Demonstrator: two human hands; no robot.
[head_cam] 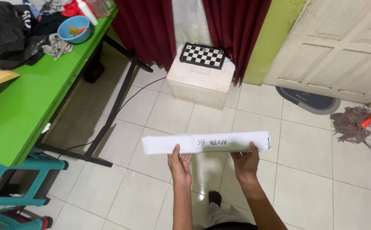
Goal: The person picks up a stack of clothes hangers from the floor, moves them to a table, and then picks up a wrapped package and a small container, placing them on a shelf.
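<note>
Both hands hold a long white strip of folded paper [206,142] level above the tiled floor [304,170]; the left hand [180,164] takes its lower edge near the middle, thumb on the near face, while the right hand [246,162] grips further right the same way — each grip is closed on the strip, with the fingers mostly hidden behind it; dark handwriting sits between the hands; the strip's far side cannot be seen; to the left a green bench [32,102] is cut off by the frame, a blue bowl [73,29] and dark cloth on it; ahead stands a white box [200,83] bearing a chequered board [203,55]; a mop head [353,121] lies right, its handle cut off.
</note>
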